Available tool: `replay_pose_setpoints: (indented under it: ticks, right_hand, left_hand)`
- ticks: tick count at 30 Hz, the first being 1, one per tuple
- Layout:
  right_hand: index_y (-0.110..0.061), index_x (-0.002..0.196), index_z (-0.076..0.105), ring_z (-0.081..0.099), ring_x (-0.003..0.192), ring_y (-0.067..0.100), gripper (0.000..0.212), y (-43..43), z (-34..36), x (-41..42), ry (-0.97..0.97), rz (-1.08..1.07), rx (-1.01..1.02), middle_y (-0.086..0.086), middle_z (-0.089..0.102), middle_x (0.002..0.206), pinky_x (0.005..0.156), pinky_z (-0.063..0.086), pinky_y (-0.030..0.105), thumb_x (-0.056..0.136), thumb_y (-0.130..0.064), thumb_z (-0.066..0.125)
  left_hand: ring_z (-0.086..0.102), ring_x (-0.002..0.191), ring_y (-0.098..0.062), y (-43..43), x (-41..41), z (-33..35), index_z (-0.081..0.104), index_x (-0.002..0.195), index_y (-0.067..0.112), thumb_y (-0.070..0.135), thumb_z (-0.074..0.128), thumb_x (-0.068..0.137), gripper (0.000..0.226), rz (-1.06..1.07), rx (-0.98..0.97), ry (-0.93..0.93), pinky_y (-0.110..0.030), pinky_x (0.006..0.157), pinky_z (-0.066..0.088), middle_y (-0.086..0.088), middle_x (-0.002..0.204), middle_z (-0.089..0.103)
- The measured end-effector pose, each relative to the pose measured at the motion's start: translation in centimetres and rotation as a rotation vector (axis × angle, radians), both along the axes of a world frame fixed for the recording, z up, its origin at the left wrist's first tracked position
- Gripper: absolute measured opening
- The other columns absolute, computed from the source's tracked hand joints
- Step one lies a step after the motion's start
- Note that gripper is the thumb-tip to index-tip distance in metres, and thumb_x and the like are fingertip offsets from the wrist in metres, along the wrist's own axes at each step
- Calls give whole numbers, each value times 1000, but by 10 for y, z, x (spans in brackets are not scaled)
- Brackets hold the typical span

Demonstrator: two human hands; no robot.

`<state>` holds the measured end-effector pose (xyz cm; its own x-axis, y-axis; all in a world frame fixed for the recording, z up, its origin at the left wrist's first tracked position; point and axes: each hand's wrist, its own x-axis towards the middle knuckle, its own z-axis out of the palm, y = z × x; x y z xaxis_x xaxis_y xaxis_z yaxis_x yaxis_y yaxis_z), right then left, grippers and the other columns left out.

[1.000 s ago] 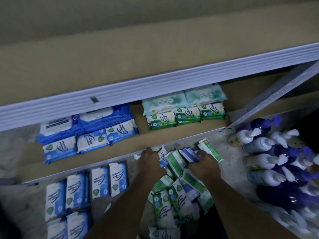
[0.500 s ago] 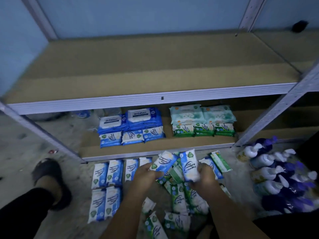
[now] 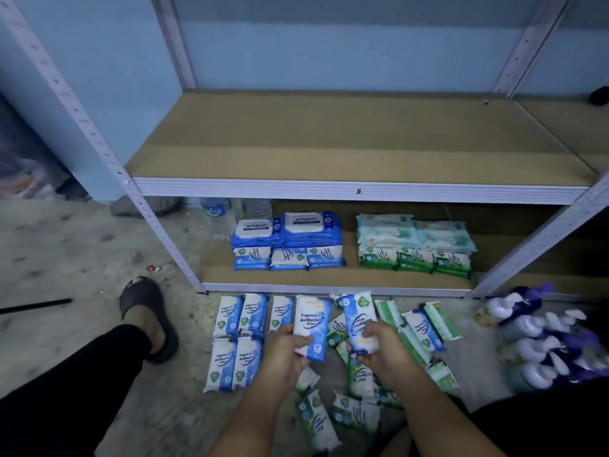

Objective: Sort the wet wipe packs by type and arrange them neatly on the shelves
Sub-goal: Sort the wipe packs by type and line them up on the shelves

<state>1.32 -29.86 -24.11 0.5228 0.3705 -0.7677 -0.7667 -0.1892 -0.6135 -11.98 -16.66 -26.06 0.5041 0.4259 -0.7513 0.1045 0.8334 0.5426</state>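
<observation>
Blue wipe packs (image 3: 311,324), gripped in each hand (image 3: 286,351)

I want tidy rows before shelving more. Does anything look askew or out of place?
Yes: the green packs on the floor lie jumbled at odd angles, a blue pack mixed among them, unlike the straight blue rows on their left.

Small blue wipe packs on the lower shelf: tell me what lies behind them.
Two stacks of larger dark-blue antabax packs with white lids. What lies behind those stacks is covered.
</observation>
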Motion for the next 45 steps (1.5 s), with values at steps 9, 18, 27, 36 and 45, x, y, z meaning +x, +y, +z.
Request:
replay_pose_setpoints:
  ticks: [9,18,27,36,45]
  right_hand:
    - [-10,94,69,55,70,26,12,-4,-8,2,-421,178,-238,8,64,84,62,45,34,87,-3,73]
    - [-17,115,62,68,93,34,31,6,-7,0,-308,-80,45,14,69,109,72,54,42,91,1,67]
    - [-23,112,66,70,91,35,34,7,-10,-6,-369,71,-51,10,70,104,80,58,56,91,3,67]
    - [-15,112,61,73,89,35,50,11,-21,-13,-280,158,-53,11,76,98,81,58,60,75,16,76]
    - [-12,112,61,73,86,31,52,39,-52,3,-275,129,-51,15,74,101,69,61,45,72,17,78]
  left_hand:
    - [71,95,-29,13,-9,-1,47,140,17,-6,66,90,58,-120,150,1,-45,81,57,-11,122,65]
    - [65,106,-21,16,-11,11,36,144,55,-8,66,89,89,-322,328,-17,-50,75,62,10,130,53]
    - [65,103,-23,30,-26,-6,52,130,49,-8,71,84,75,-469,552,57,-26,66,52,-3,131,58]
    - [67,104,-18,45,-34,-21,50,132,47,-9,68,86,75,-550,607,112,-36,73,58,-5,129,62]
    - [70,96,-24,87,-11,-51,42,124,42,-8,71,84,70,-545,732,197,-30,58,52,-12,116,67]
